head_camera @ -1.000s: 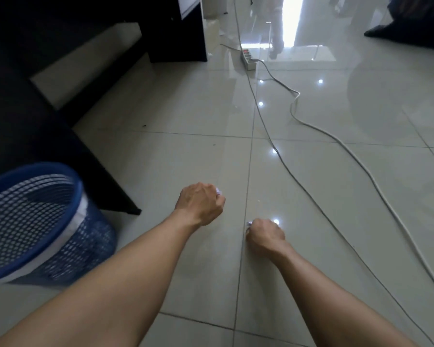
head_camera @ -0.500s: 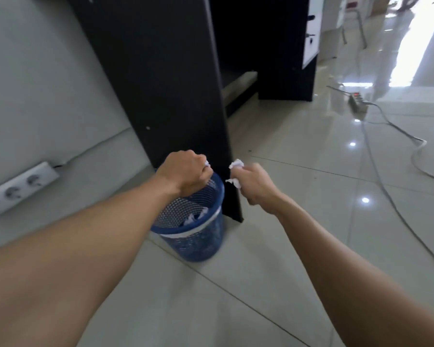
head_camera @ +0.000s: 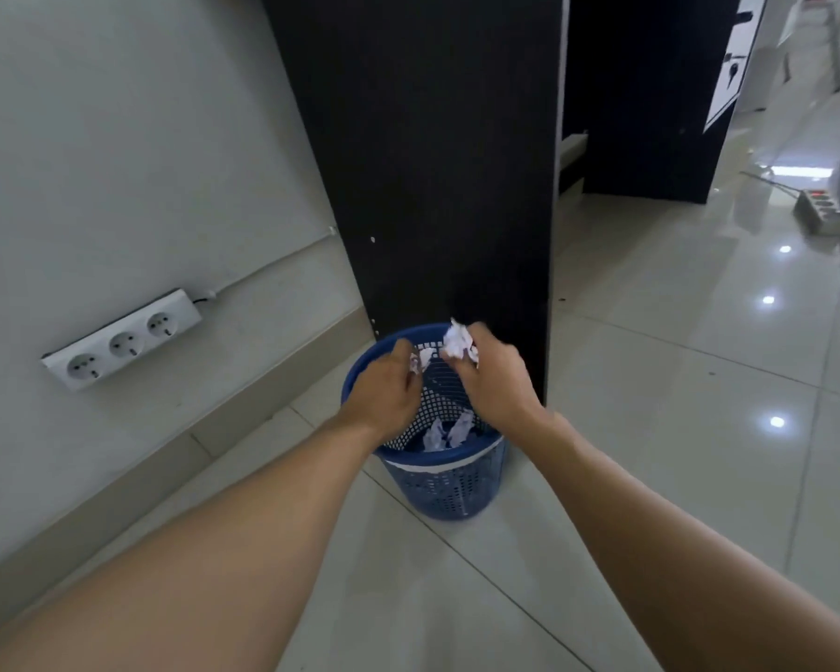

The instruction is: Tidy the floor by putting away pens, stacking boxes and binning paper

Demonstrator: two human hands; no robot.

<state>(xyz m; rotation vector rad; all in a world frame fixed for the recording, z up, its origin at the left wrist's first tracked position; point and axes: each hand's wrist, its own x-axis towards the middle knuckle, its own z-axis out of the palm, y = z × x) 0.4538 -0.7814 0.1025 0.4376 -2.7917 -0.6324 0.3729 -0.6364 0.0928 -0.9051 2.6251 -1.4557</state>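
A blue mesh waste bin (head_camera: 444, 482) stands on the tiled floor against a dark desk panel. Both my hands are over its open top. My left hand (head_camera: 384, 395) holds a small crumpled paper (head_camera: 422, 358) at its fingertips. My right hand (head_camera: 493, 380) grips a larger crumpled white paper ball (head_camera: 458, 341) above the bin's far rim. Several crumpled paper scraps (head_camera: 444, 431) lie inside the bin.
The dark desk side panel (head_camera: 447, 162) rises right behind the bin. A white three-socket strip (head_camera: 122, 339) is fixed on the wall at left. Another power strip (head_camera: 820, 211) with cables lies on the glossy floor at far right.
The view turned from the open floor to the bin. Both hands, carrying paper picked off the floor, moved over the bin's opening, and the papers now show more at the fingertips.
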